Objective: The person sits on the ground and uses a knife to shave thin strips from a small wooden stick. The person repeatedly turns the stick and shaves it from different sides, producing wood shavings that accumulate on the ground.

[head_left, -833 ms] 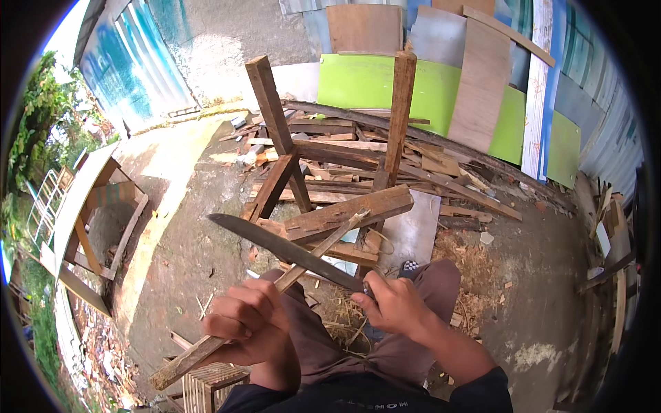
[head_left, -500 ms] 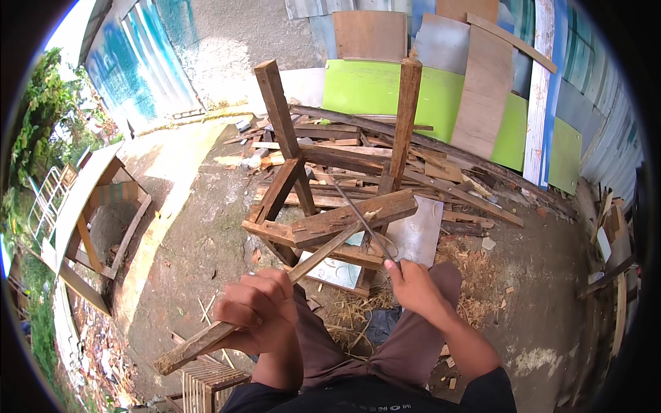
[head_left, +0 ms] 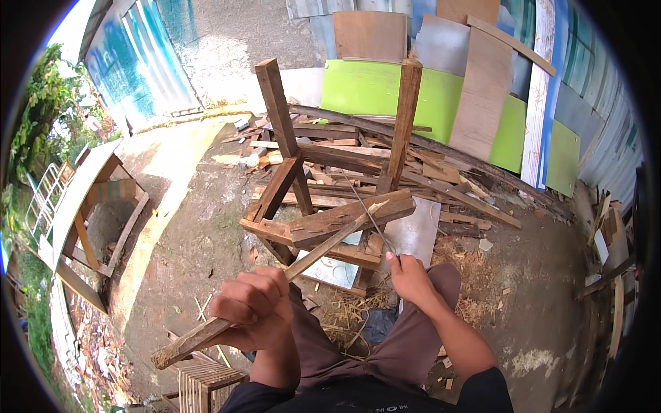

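Observation:
My left hand (head_left: 251, 306) is closed round a long wooden stick (head_left: 322, 248) that slants up to the right. The stick's pale, cut far end rests over a thick plank (head_left: 323, 220) on a rough wooden frame (head_left: 279, 175) with upright legs. My right hand (head_left: 413, 279) grips a long thin dark blade (head_left: 363, 203), which looks like a machete seen nearly edge-on. That blade crosses the stick close to its far end; its handle is mostly hidden in my fingers. Between my knees, pale shavings (head_left: 337, 320) lie on the ground.
Behind the frame lies a heap of scrap boards (head_left: 344, 134), with green panels (head_left: 372, 86) leaning on the wall. A wooden structure (head_left: 89, 213) stands at the left, and a slatted wooden piece (head_left: 206, 382) near my left arm. A flat metal sheet (head_left: 420, 230) lies right of the frame.
The blade has shifted slightly along the stick toward its far end, and its tip has moved right. The stick and my left hand have moved slightly left. Both grips stay closed.

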{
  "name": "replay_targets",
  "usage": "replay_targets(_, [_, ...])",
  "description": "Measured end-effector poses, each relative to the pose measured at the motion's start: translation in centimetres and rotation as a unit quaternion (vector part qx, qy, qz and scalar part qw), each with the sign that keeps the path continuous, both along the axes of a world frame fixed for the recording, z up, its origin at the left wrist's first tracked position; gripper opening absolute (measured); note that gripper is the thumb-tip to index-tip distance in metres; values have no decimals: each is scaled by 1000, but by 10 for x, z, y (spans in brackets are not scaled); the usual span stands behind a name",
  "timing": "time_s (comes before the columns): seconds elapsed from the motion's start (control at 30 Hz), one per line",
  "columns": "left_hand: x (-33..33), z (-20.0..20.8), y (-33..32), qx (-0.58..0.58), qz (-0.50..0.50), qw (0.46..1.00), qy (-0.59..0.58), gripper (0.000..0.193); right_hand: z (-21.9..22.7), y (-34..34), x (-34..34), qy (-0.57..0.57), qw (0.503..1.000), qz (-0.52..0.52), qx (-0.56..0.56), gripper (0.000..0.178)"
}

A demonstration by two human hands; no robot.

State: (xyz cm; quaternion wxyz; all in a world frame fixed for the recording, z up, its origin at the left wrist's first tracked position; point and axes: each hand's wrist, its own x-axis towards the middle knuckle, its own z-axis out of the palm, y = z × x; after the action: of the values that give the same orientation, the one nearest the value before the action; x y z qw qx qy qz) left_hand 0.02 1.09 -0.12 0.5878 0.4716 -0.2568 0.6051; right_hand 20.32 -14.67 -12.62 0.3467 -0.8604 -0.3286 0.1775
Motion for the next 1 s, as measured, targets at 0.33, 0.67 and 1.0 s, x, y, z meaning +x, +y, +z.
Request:
replay_targets(0.33, [-3,-7,4,-16,-14,1000,-2,62,36,-6,-37,-106,985,125,53,45])
replay_targets(0.67, [-7,-6,10,-40,-39,998,-3,64,-42,-8,21,62,997,-26,50,64])
replay_targets(1.0, [8,13,2,-25,-23,998,60,71,-9,-27,8,326,915,-43,233,53])
